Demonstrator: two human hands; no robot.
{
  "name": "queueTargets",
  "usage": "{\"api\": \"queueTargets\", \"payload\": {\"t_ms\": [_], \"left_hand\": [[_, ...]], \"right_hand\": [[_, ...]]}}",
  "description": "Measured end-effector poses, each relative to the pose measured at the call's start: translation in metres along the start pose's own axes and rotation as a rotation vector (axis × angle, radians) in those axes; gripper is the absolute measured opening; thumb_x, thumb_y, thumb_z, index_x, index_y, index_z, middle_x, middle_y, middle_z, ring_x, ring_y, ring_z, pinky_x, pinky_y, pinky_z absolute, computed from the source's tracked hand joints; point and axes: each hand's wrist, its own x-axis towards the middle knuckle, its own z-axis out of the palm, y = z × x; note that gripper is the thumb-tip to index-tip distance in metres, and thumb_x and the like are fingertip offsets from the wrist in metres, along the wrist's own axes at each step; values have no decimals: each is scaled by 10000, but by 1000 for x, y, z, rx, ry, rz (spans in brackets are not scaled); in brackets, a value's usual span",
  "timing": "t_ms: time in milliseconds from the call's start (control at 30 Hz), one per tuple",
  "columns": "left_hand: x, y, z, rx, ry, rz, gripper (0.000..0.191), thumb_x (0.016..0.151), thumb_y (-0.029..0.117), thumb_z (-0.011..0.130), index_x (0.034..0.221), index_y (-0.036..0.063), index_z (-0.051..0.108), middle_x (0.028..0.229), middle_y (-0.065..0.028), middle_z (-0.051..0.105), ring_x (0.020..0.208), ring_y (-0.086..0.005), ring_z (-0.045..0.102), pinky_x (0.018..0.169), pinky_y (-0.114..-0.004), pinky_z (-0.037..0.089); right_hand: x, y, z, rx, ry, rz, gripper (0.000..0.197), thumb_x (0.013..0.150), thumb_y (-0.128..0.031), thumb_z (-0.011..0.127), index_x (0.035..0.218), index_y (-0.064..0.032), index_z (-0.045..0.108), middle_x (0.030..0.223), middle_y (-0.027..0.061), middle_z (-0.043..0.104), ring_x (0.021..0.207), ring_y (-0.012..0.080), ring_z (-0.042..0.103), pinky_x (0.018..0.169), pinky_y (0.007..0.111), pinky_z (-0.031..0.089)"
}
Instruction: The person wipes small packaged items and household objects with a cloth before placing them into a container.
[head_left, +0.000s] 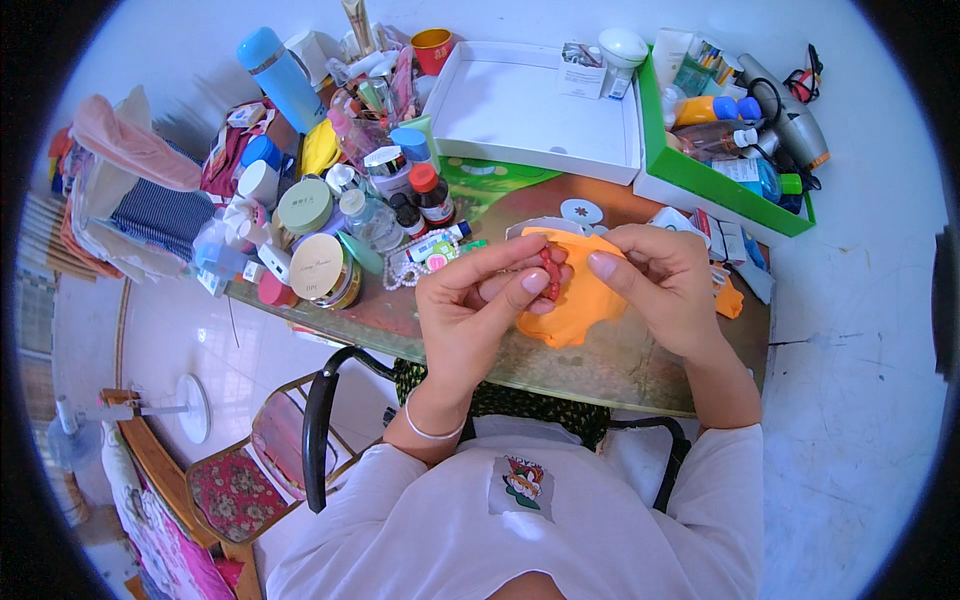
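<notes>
My left hand (466, 311) pinches a short strand of small red beads (553, 274) between thumb and fingertips, just above the desk. Directly beneath and behind the beads is a bright orange piece, cloth or soft paper (576, 307), with an uneven lower edge. Its upper right edge lies between the thumb and curled fingers of my right hand (664, 281). Part of the strand is hidden by the left fingers. Behind the orange piece, a whitish curved edge (544, 223) and a round white disc with a dark flower shape (581, 212) rest on the desk.
Bottles and jars (306, 206) crowd the desk's left side, beside a pearl-like bead string (405, 274). At the back stands a shallow white box (517, 97); a green-edged box (727, 187) holds bottles. An orange scrap (729, 300) lies right. Chair armrests (316, 442) flank me.
</notes>
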Motion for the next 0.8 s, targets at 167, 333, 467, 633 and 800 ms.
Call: {"api": "queueTargets", "payload": {"t_ms": [167, 333, 467, 633, 800], "left_hand": [[-2, 3, 2, -12, 26, -24, 273, 874, 3, 633, 1142, -49, 619, 1000, -169, 687, 895, -208, 690, 716, -260, 588], [0, 2, -1, -80, 19, -99, 289, 884, 36, 631, 1163, -37, 609, 1003, -165, 687, 887, -205, 692, 693, -256, 590], [1, 0, -3, -176, -3, -141, 288, 889, 52, 627, 1167, -22, 608, 1009, -162, 686, 880, -205, 694, 676, -248, 591], [0, 0, -4, -212, -12, -155, 283, 889, 48, 624, 1163, -21, 609, 1010, -165, 684, 882, -209, 694, 670, -245, 593], [0, 0, -3, -215, -19, -153, 286, 888, 44, 624, 1165, -21, 607, 1011, -167, 683, 880, -210, 694, 672, -248, 595]], "right_hand": [[-1, 3, 0, 20, -12, 5, 213, 920, -119, 621, 1033, 57, 656, 905, 75, 686, 797, 85, 634, 707, 222, 510], [-2, 2, 3, 45, 1, 1, 204, 915, -110, 625, 1030, 56, 657, 898, 75, 689, 801, 85, 638, 714, 222, 512], [-4, 0, 3, 29, -18, -30, 194, 915, -104, 624, 1017, 58, 656, 887, 70, 689, 799, 82, 638, 716, 222, 513], [-5, -2, 4, 22, -30, -50, 189, 916, -101, 621, 1009, 61, 654, 881, 65, 688, 788, 79, 635, 711, 221, 510], [-6, -3, 2, -50, -29, -65, 187, 914, -102, 624, 1005, 57, 659, 869, 54, 686, 774, 68, 625, 697, 213, 503]]}}
